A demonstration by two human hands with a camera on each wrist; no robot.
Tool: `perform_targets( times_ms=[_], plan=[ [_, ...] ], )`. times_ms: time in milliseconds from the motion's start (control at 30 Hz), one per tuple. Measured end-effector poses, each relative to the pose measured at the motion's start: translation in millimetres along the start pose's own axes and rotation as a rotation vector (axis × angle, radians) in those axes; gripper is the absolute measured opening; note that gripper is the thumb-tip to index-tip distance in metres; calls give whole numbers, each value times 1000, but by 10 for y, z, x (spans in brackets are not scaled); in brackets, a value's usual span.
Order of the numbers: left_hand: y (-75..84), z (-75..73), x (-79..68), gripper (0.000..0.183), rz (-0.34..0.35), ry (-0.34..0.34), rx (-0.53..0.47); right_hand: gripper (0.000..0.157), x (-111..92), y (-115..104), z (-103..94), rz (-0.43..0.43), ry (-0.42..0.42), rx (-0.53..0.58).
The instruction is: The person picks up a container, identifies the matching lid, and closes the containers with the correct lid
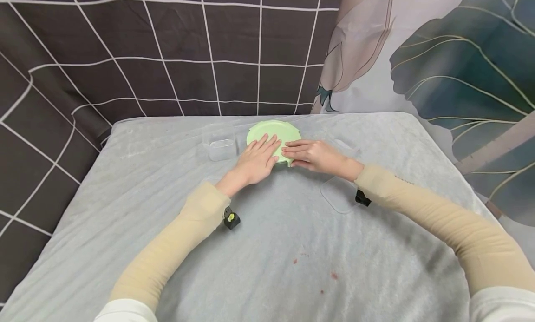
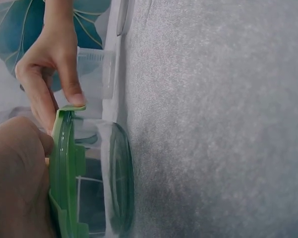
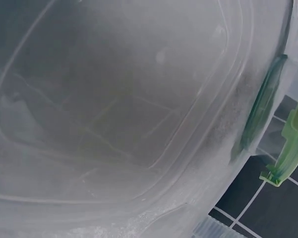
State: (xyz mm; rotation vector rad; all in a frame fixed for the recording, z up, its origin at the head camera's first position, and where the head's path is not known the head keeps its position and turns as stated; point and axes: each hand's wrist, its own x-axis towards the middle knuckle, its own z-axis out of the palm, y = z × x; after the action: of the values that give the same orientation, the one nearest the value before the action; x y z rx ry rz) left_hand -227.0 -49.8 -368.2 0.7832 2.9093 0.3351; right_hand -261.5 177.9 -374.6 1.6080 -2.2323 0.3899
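Observation:
A round light-green lid [image 1: 267, 128] sits on a clear glass bowl [image 2: 121, 178] near the table's far edge. My left hand [image 1: 257, 161] rests flat on top of the lid, its fingers straight and spread. From the right, my right hand [image 1: 315, 155] has its fingers over the lid's edge. In the left wrist view, that hand's thumb is against a side flap [image 2: 72, 107] that sticks outward, pinching the rim with the fingers. Other green flaps hang down beside the glass. The right wrist view catches only part of the lid [image 3: 293, 144] at its right edge.
A clear rectangular container [image 1: 222, 149] stands left of the bowl. A flat clear lid [image 1: 339, 195] lies beneath my right wrist, and another clear piece [image 1: 346, 146] is behind that hand. Grey cloth [image 1: 259, 247] covers the table. A dark checked curtain [image 1: 234, 43] hangs behind.

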Motion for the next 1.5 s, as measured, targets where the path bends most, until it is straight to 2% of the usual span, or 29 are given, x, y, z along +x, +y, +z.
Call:
perform_targets(
  times_ms=[133, 300, 467, 733, 833, 1100, 1500],
  plan=[
    [-4, 6, 1, 53, 7, 1, -5, 32, 16, 11, -32, 40, -28, 75],
    [-18, 18, 3, 54, 15, 7, -1, 28, 53, 35, -98, 71, -109, 135],
    [-37, 23, 6, 54, 18, 12, -6, 32, 89, 54, -143, 118, -146, 113],
    [-50, 17, 3, 55, 17, 23, -47, 46, 189, 69, -127, 282, -193, 50],
    [-53, 5, 3, 55, 28, 40, -68, 49, 255, 90, -102, 337, -226, 54],
    [-62, -43, 6, 54, 51, 83, -145, 51, 443, 177, 9, 420, -295, 75],
    [-114, -23, -24, 49, 94, 195, -250, 53, 556, 254, 128, 461, -377, 100]
  ],
)
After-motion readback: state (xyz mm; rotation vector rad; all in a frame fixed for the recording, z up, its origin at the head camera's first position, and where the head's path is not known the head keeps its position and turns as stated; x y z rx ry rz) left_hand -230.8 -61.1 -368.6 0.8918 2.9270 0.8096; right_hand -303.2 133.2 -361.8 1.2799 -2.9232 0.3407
